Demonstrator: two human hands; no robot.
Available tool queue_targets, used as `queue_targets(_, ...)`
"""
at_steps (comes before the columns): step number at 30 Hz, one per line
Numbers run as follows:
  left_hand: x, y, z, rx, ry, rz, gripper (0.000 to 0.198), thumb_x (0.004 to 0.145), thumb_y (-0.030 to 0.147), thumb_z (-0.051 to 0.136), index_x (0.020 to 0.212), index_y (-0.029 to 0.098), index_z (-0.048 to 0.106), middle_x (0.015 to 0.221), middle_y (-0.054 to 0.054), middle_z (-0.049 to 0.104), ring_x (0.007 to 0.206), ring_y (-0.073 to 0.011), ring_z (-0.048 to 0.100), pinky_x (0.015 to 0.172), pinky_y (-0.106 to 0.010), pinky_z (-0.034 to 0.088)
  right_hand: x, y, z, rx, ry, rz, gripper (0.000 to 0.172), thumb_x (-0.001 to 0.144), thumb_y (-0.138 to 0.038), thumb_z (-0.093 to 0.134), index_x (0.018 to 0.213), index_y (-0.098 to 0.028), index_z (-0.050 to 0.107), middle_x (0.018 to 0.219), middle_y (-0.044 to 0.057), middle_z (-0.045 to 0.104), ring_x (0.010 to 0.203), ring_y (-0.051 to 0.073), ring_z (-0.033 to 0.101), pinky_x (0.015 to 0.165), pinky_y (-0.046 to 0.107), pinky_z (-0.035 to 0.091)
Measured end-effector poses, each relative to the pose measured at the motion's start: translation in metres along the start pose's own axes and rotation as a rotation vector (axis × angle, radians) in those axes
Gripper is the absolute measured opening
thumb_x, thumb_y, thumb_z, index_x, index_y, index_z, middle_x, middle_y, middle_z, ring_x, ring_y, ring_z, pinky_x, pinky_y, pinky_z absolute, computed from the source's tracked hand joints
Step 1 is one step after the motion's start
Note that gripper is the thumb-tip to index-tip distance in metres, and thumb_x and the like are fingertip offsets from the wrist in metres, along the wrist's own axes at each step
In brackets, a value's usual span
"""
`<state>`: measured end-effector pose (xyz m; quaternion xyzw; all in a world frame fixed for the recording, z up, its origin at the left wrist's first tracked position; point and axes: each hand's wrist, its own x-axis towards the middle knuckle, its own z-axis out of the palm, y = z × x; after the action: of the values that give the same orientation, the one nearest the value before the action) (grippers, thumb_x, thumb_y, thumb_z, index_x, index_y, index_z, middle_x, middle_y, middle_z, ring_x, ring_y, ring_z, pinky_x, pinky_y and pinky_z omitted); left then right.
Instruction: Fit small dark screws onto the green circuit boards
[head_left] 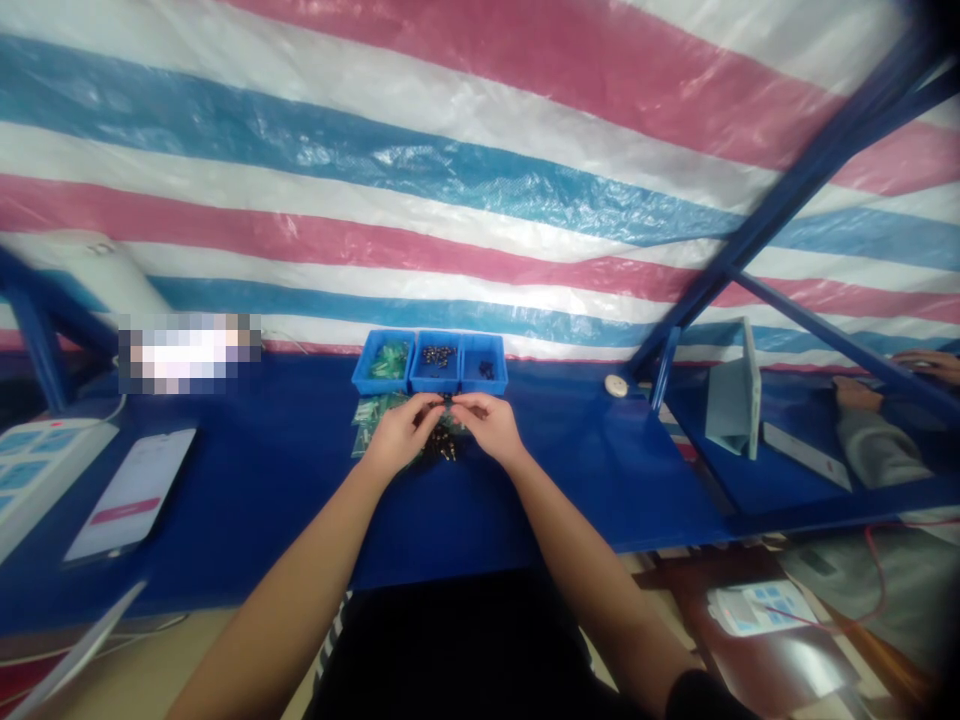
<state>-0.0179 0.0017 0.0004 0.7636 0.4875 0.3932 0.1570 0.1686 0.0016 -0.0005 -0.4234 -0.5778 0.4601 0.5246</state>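
Observation:
My left hand [401,432] and my right hand [487,424] meet over the blue table [285,470], fingertips pinched together on a small dark part [447,402] between them. Under the hands lies a pile of small dark parts [442,446]. A few green circuit boards [369,412] lie flat just left of the left hand. Behind the hands stand three blue bins in a row: the left bin [384,364] holds green boards, the middle bin [436,362] small dark parts, the right bin [484,366] a few dark pieces.
A phone [133,492] and a white power strip [37,470] lie at the left. A small round white object [616,385] sits right of the bins. Another person's hands and sleeve [874,440] are at the far right, beyond a blue frame post [664,380] and a standing grey panel [735,392].

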Motion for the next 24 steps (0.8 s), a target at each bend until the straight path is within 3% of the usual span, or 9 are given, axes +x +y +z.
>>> queue_targets(8,0.0008,-0.0002,-0.0010,0.037,-0.005,0.001,0.029,0.095,0.042,0.045,0.105,0.023,0.064,0.090,-0.002,0.072,0.072,-0.0156,0.066,0.069,-0.025,0.048,-0.0010,0.0013,0.0019,-0.037,0.013,-0.020,0.031,0.077,-0.039,0.071,0.100,-0.019,0.073,0.094,0.007,0.075,0.084,0.020,0.070,0.081,0.034,0.057)
queue_targets(16,-0.0005,0.0028,-0.0021,0.033,-0.004,0.016,0.032,0.095,0.045,0.044,0.102,0.022,0.065,0.092,-0.003,0.072,0.076,-0.0161,0.067,0.070,-0.025,0.049,-0.0002,0.0016,0.0011,-0.078,0.007,-0.032,0.027,0.077,-0.038,0.071,0.094,-0.018,0.074,0.090,0.007,0.075,0.078,0.019,0.069,0.075,0.032,0.056)
queue_targets(21,-0.0008,0.0044,-0.0022,0.000,0.006,0.025,0.029,0.092,0.044,0.053,0.105,0.023,0.066,0.073,0.001,0.068,0.062,-0.0128,0.061,0.063,-0.023,0.047,0.0009,0.0019,-0.0009,-0.061,0.013,-0.037,0.026,0.076,-0.037,0.071,0.093,-0.018,0.074,0.087,0.007,0.074,0.075,0.018,0.068,0.072,0.031,0.055)
queue_targets(24,-0.0002,0.0046,-0.0027,-0.007,0.027,0.043,0.028,0.092,0.043,0.053,0.102,0.022,0.068,0.076,0.001,0.069,0.063,-0.0129,0.061,0.065,-0.023,0.048,0.0002,0.0005,-0.0004,-0.048,0.006,-0.036,0.027,0.076,-0.038,0.072,0.093,-0.018,0.074,0.088,0.007,0.074,0.076,0.019,0.069,0.072,0.031,0.055)
